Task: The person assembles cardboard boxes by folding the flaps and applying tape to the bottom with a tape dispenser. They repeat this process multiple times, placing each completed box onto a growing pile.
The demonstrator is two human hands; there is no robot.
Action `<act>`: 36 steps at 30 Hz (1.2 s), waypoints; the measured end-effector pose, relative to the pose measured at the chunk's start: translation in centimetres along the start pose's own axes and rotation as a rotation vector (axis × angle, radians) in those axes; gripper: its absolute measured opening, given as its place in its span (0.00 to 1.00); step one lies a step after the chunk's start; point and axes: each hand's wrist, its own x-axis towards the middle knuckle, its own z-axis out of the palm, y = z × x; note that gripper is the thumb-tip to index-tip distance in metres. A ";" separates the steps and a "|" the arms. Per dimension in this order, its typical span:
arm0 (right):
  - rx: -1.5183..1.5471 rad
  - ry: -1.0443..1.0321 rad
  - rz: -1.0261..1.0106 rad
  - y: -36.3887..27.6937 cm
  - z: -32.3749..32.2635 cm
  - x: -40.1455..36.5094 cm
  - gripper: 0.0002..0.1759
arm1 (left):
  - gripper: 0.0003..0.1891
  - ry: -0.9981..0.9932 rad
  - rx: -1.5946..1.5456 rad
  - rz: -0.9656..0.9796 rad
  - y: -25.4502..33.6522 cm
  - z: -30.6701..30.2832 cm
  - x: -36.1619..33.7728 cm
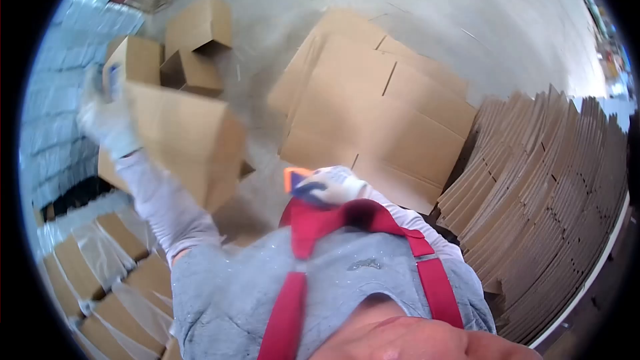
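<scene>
Holding an orange object [293,179] in the clenched fingers of the right hand [337,185]. At the left hand [107,119], by the blurred cardboard box [175,135] on the left, impossible to tell grasping from released. Probably light, stiff, dentable; best gripped along folded edges.

One cam, worn on head — looks fwd & steeply down thru a wide fisheye w/ black edges. Wearer's grey shirt [227,293] v. close at btm; L hand [110,117] & R hand [337,185] mid-dist.; floor [427,0] farther, toward top — lens bows cardboard stack [533,213] at R.
</scene>
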 end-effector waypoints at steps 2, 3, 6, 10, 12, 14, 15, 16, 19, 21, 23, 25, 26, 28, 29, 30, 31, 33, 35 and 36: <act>-0.045 0.147 0.292 5.0 0.7 -2.7 0.14 | 0.16 -0.284 -0.634 0.044 8.5 6.8 -2.4; -0.076 0.260 0.362 7.1 1.1 -5.1 0.14 | 0.16 -0.567 -0.818 -0.028 13.7 9.5 -4.4; -0.032 0.448 0.595 8.9 1.7 -11.4 0.13 | 0.27 -0.837 -0.783 0.475 27.9 23.1 -16.2; 0.280 0.654 0.824 9.5 6.7 -18.4 0.15 | 0.43 -1.149 -0.523 0.944 43.9 28.2 -21.8; 0.287 0.664 0.909 8.1 8.7 -20.8 0.15 | 0.47 -1.252 -0.429 1.001 47.7 29.5 -24.0; 0.283 0.685 0.941 7.2 10.7 -23.3 0.15 | 0.50 -1.294 -0.370 0.969 48.8 30.4 -26.0; 0.531 0.808 0.991 6.4 11.2 -24.2 0.15 | 0.49 -1.340 -0.419 0.929 48.8 30.9 -26.4; 0.784 0.931 1.019 5.7 11.7 -24.8 0.16 | 0.46 -1.354 -0.451 0.944 48.2 31.3 -26.3; 0.726 1.067 0.981 5.5 10.5 -26.2 0.17 | 0.39 -1.490 -0.419 0.904 47.2 30.8 -21.6; 0.708 1.254 0.880 6.3 9.4 -27.8 0.19 | 0.38 -1.488 -0.422 0.943 46.3 30.4 -17.2; 0.656 1.383 0.685 6.2 6.2 -29.4 0.19 | 0.39 -1.481 -0.286 1.039 44.7 27.3 -12.6; 0.486 1.464 0.540 6.1 3.4 -31.6 0.19 | 0.38 -1.437 -0.334 1.057 41.2 24.9 -10.4; 0.402 1.564 0.429 5.5 1.9 -32.2 0.18 | 0.37 -1.403 -0.405 1.089 39.5 23.4 -9.3; 0.384 1.817 0.237 0.5 -2.1 -31.9 0.17 | 0.35 -1.403 -0.431 1.032 36.0 18.0 -7.0; 0.225 1.858 0.183 -1.1 -3.9 -33.0 0.16 | 0.34 -1.420 -0.488 0.999 34.5 14.7 -5.7; 0.009 1.887 0.122 -2.8 -5.6 -34.3 0.15 | 0.34 -1.409 -0.468 0.987 33.4 9.8 -4.0; -0.222 1.910 0.065 -4.3 -7.1 -35.1 0.14 | 0.28 -1.393 -0.446 1.084 32.8 3.9 -1.8; -0.229 1.871 -0.012 -8.9 -10.8 -35.7 0.13 | 0.22 -1.370 -0.420 1.168 31.1 -3.0 1.0; -0.381 1.706 -0.049 -12.2 -13.3 -34.1 0.16 | 0.12 -0.918 -0.580 1.499 28.9 -6.2 1.6; -0.271 1.582 -0.048 -12.3 -14.5 -33.8 0.17 | 0.12 -0.916 -0.576 1.471 28.2 -6.3 1.1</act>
